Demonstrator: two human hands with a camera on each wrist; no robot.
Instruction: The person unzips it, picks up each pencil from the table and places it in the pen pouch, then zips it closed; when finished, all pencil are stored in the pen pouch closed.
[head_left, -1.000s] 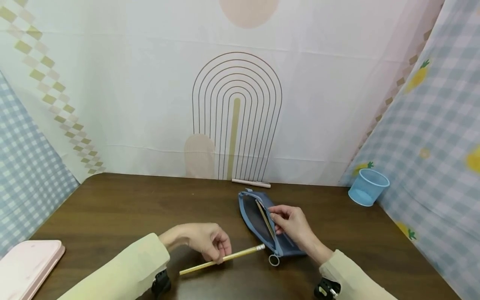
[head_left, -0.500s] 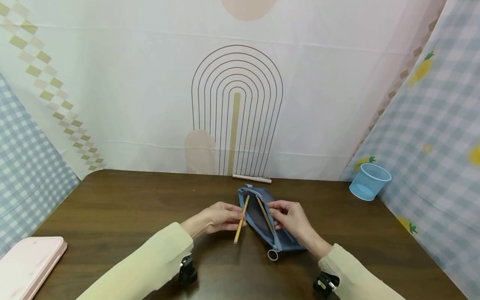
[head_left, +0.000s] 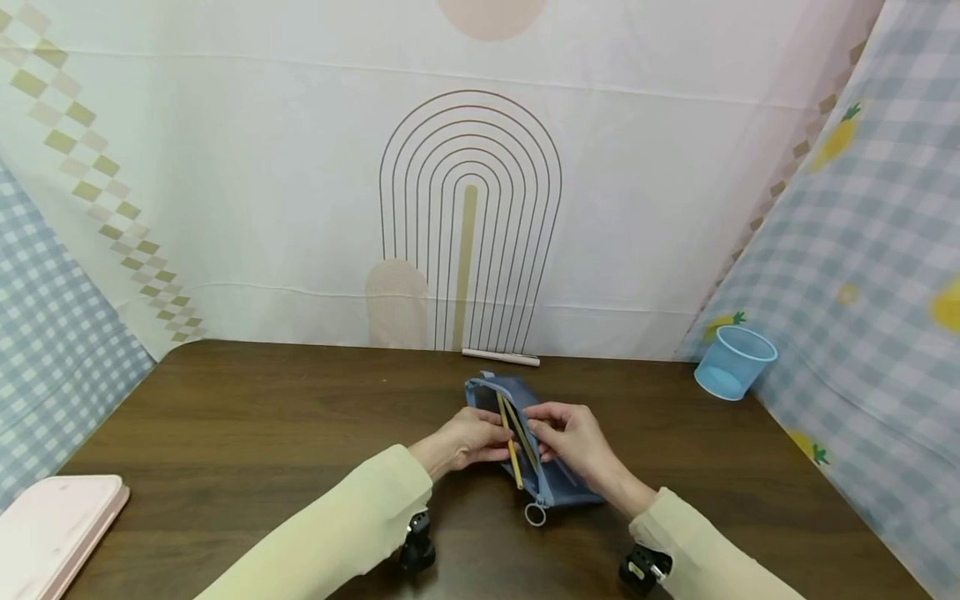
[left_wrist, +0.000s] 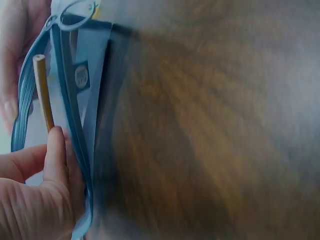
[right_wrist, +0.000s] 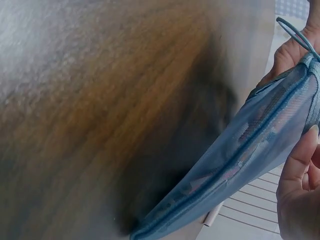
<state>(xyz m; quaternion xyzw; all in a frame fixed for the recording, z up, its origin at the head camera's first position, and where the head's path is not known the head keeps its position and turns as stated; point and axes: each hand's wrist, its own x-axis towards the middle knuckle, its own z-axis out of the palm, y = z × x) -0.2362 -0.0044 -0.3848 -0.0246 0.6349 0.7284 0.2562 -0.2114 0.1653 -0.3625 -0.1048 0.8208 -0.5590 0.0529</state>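
My left hand [head_left: 471, 437] pinches a yellow pencil [head_left: 514, 468] at the mouth of a blue zip pencil pouch [head_left: 572, 488]. In the left wrist view the pencil [left_wrist: 44, 92] stands between the two zipper edges, its near end sticking up past the fingertips. My right hand [head_left: 579, 442] grips the pouch's right zipper edge and keeps the mouth spread. Another slim pencil [head_left: 523, 433] lies inside along that edge. The right wrist view shows the thumb and fingers [right_wrist: 296, 167] on the rim of the translucent pouch [right_wrist: 235, 160]. A round zipper ring [head_left: 536, 515] hangs at the near end.
A light blue cup [head_left: 735, 363] stands at the table's right back edge. A pink flat case [head_left: 63, 525] lies at the left front. Along the back, a thin white rod [head_left: 501, 357] rests against the hanging cloth [head_left: 300, 183].
My left hand has swung the pencil from lying crosswise to pointing away, and carried it right into the pouch's mouth. The right hand keeps its hold on the edge.
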